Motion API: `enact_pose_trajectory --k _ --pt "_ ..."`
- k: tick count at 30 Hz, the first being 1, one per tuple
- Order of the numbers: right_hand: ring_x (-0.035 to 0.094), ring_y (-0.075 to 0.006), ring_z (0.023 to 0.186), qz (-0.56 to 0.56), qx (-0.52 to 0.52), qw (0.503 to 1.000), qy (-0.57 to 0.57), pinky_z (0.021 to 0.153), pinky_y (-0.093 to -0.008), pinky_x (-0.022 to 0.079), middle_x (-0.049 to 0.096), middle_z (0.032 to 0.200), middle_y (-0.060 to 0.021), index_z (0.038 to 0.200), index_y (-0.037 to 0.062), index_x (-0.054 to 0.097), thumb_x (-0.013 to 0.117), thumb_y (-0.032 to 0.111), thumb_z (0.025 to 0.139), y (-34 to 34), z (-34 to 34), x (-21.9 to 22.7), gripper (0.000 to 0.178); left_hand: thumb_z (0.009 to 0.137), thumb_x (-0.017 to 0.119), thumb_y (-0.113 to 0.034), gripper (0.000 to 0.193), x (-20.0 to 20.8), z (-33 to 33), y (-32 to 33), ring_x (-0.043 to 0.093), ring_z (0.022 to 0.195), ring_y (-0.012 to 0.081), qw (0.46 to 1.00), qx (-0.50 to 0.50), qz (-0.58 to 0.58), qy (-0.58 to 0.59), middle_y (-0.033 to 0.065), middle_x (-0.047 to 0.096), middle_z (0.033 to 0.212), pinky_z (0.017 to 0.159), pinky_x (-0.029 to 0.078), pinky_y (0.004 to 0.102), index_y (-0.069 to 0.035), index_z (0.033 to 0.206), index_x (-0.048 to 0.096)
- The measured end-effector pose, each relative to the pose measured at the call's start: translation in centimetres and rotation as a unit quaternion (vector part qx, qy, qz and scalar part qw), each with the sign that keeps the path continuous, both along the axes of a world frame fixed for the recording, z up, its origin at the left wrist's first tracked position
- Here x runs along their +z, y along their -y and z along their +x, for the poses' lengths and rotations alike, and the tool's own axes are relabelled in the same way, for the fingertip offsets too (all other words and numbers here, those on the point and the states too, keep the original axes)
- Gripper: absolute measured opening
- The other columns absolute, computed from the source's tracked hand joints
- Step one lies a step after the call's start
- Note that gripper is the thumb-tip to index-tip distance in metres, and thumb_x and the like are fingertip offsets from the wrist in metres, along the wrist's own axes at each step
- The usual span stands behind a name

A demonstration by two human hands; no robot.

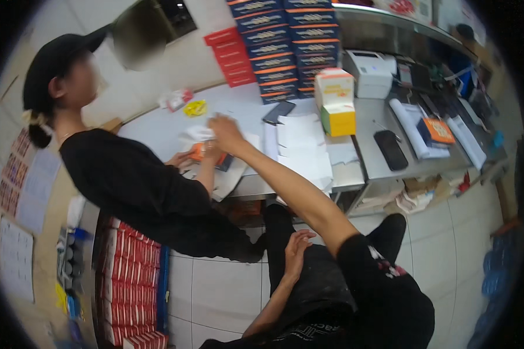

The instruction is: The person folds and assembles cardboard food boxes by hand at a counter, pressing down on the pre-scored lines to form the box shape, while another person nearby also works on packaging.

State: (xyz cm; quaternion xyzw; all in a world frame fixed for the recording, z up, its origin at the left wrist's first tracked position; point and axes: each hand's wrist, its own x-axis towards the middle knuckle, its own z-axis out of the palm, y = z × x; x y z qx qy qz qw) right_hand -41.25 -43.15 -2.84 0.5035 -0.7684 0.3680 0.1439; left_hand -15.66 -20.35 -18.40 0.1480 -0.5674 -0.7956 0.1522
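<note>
My right arm reaches across to the far left over the work table (151, 125). My right hand (225, 132) is beside crumpled white paper (193, 134), above an orange and dark blue box (223, 161); its fingers are blurred, and whether it grips anything is unclear. A co-worker in a black cap and black top has both hands on that box. My left hand (297, 254) is over my lap, fingers loosely apart, holding nothing. White sheets (301, 142) and a dark phone (279, 113) lie to the right of my right hand.
Tall stacks of dark blue boxes (272, 52) and red boxes (232, 55) stand at the back. An orange, white and yellow carton (335, 102) is beside a white printer (368, 74). A black pouch (390, 150) rests on the right counter. Red-and-white packs (128, 279) fill a low crate.
</note>
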Motion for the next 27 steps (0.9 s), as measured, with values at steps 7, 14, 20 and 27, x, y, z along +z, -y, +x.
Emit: enact_pose_trajectory --k 7,14,20,27 --pt "0.044 -0.0382 0.129 -0.180 0.035 0.982 -0.045 0.107 -0.0466 0.033 0.048 0.138 -0.0206 0.128 0.0055 0.053 0.074 0.028 0.082 -9.7 -3.6 -2.4 0.055 0.086 0.061 0.001 0.013 2.1 -8.2 3.2 0.065 0.095 0.0324 0.934 -0.010 -0.350 -0.076 0.0160 0.067 0.100 0.086 0.050 0.0388 0.000 0.098 0.066" --pt "0.047 -0.0455 0.121 0.095 -0.413 0.905 -0.019 0.103 -0.0507 0.036 0.049 0.130 -0.0293 0.130 0.0018 0.053 0.074 0.018 0.079 -44.0 8.7 -17.7 0.058 0.071 0.080 -0.037 0.061 0.9 -17.9 12.1 0.027 0.144 0.0337 0.732 -0.200 -0.652 -0.002 0.0109 0.045 0.146 0.116 0.019 0.0600 -0.018 0.126 0.064" --pt "0.056 -0.0312 0.119 -0.068 -0.373 0.725 0.575 0.101 -0.0369 0.042 0.061 0.122 -0.0264 0.128 -0.0135 0.052 0.052 0.059 0.094 -56.8 20.0 -28.5 0.080 0.076 0.080 -0.039 0.052 2.0 -21.1 13.4 0.035 0.141 0.0323 0.743 -0.308 -0.595 -0.002 0.0109 0.050 0.144 0.115 0.029 0.0460 -0.015 0.121 0.068" --pt "0.049 -0.0355 0.128 -0.002 -0.511 0.832 0.217 0.107 -0.0425 0.038 0.055 0.131 -0.0251 0.134 -0.0054 0.045 0.075 0.027 0.085 -51.7 17.1 -22.7 0.066 0.087 0.069 -0.016 0.024 5.3 -22.4 15.3 0.069 0.091 0.0181 0.867 -0.125 -0.480 0.040 0.0145 0.074 0.099 0.078 0.052 0.0286 0.001 0.104 0.072"
